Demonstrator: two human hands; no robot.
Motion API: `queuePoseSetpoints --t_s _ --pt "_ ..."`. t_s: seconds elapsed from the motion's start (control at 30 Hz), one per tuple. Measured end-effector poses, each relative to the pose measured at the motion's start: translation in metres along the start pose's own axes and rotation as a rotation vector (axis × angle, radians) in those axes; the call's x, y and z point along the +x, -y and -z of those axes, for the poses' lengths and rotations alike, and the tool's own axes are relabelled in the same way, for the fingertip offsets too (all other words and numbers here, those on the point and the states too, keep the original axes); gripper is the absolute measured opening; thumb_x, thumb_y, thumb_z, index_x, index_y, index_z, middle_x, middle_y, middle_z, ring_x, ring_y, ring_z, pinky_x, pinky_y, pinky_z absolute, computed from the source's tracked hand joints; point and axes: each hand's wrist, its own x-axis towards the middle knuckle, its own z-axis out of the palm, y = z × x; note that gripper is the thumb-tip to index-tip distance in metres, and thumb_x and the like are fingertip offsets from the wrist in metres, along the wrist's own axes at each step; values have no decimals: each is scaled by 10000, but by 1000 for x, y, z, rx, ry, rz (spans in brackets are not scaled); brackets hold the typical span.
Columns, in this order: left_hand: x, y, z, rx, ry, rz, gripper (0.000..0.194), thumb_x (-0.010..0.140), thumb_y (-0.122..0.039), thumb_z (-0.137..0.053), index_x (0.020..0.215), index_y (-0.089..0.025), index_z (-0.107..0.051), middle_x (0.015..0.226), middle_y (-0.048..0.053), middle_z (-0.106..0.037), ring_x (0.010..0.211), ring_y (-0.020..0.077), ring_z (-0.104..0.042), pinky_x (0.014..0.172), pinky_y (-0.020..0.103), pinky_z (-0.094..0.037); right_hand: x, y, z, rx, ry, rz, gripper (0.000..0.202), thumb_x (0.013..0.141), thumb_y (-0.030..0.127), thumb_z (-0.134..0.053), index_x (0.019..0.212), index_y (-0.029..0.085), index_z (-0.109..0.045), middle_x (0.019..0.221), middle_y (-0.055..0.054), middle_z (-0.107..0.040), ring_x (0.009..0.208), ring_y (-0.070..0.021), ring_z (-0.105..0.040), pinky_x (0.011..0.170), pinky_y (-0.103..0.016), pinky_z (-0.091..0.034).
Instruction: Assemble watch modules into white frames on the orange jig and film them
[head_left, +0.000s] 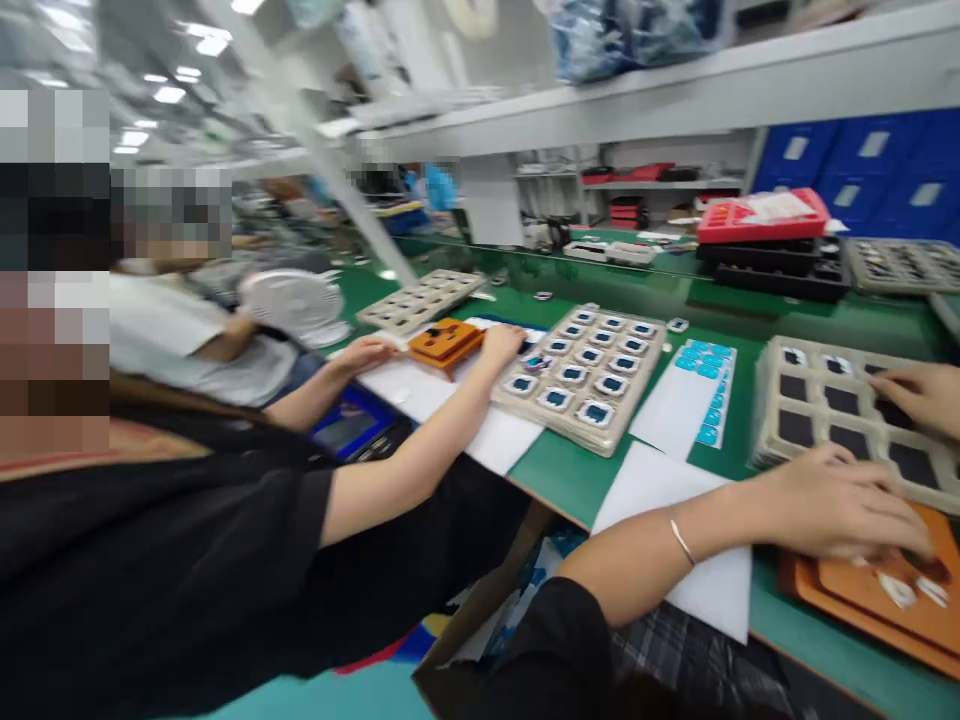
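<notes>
— What's nearest the camera?
— The wearer's left hand, bracelet at the wrist, lies flat with fingers spread on an orange fixture plate at the near right edge of the green desk; the fingertips press at the plate's small white parts, with nothing gripped that can be seen. A white sheet lies under the forearm.

— And the right hand?
— The right hand enters from the right edge, fingers loosely curled, touching a beige tray of dark square parts just behind the plate; whether it grips anything cannot be told.

— Further along the desk?
— A strip of blue labels, then a stack of trays holding blue-centred parts. A neighbouring person's hand rests at that stack's edge, the other hand beside a small orange fixture. Beyond, another tray and a red case.
</notes>
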Motion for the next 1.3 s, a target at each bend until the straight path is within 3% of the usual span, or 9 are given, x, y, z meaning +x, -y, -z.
queuePoseSetpoints --t_s 0.1,0.2,0.4,0.6,0.83,0.93,1.03,1.13,1.3 --pt "-3 5 -8 -89 -16 40 284 996 -231 -476 1166 -259 -701 1336 0 -660 1217 209 -550 887 390 -379 1 23 13 -149 -43 -192 345 923 297 -500 933 96 -780 1011 -200 -755 871 -290 -682 691 -370 -434" --pt "-5 9 -14 -168 -73 22 267 985 -184 -474 1106 -226 -709 1284 7 -687 1140 203 -578 836 369 -366 8 22 17 -220 -42 -283 358 934 206 -437 1109 150 -745 1169 -138 -730 992 -271 -673 793 -349 -474" --pt "-9 5 -10 -223 -61 12 289 933 -111 -498 1070 -235 -720 1200 10 -712 1060 194 -600 839 356 -362 14 41 2 -207 109 -116 305 901 228 -526 1124 205 -734 1187 -61 -730 1082 -244 -626 917 -337 -456" --pt "-13 10 -8 -315 -68 25 289 940 -141 -502 1090 -239 -729 1119 20 -733 1062 222 -589 882 388 -383 23 66 -25 -243 180 -69 290 904 201 -514 1079 132 -735 1074 -199 -725 1141 -358 -544 977 -518 -340" --pt "-17 10 -11 -395 -137 8 403 880 -25 -452 1111 -221 -718 1078 -5 -764 1129 227 -572 956 418 -398 29 67 -17 -92 113 -85 298 859 213 -613 1134 146 -706 1009 -80 -732 919 -222 -611 912 -361 -401" --pt "-18 9 -10 -401 -163 35 394 894 -14 -436 1096 -198 -720 1071 10 -769 1125 216 -579 955 408 -412 -3 82 -2 25 43 -26 265 884 222 -594 1115 187 -719 1026 -50 -730 882 -186 -616 871 -336 -438" --pt "-18 10 -8 -388 -174 15 356 900 -20 -461 1044 -193 -737 1079 5 -772 1131 231 -572 940 416 -404 -62 99 17 418 -12 58 208 885 289 -630 1026 208 -761 941 -43 -751 807 -182 -656 751 -334 -509" --pt "-18 11 -6 -345 -156 -25 335 875 -13 -505 973 -210 -758 1114 -14 -763 1137 254 -557 904 415 -383 -119 106 33 675 55 -88 186 836 346 -730 985 243 -773 922 -26 -769 821 -187 -705 760 -334 -571" --pt "-17 11 -2 -287 -126 12 330 892 -37 -527 993 -240 -767 1039 12 -757 1043 230 -559 864 393 -371 -158 97 44 594 130 -102 124 860 323 -715 933 224 -735 857 -27 -745 710 -155 -664 642 -293 -535"
